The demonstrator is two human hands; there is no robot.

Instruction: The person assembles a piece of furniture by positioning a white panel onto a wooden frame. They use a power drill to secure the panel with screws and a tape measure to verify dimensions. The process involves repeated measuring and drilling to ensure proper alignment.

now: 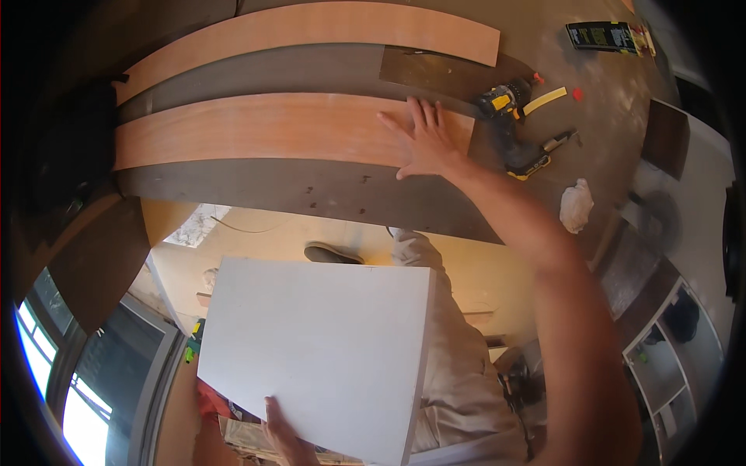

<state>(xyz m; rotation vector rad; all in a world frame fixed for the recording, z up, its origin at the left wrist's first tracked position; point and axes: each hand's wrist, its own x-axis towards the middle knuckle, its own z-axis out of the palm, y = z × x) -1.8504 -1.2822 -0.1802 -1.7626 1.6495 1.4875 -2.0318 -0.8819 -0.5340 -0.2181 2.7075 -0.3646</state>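
Observation:
My left hand [286,436] grips the near edge of a thick white rectangular panel [318,342], its thumb lying on the top face and its other fingers hidden beneath. The panel is in front of my body, below the edge of a brown work surface [256,185]. My right hand [427,146] rests with fingers spread on the right end of a long orange-brown wooden board [256,128], which lies across that surface. A black and yellow cordless drill [509,132] lies just right of this hand.
A second wooden board [311,27] lies farther back, with a dark brown piece [435,71] in front of it. To the right are a yellow strip [545,101], a crumpled white wad [576,206] and a black package [602,36]. A white shelf unit [660,373] stands at lower right.

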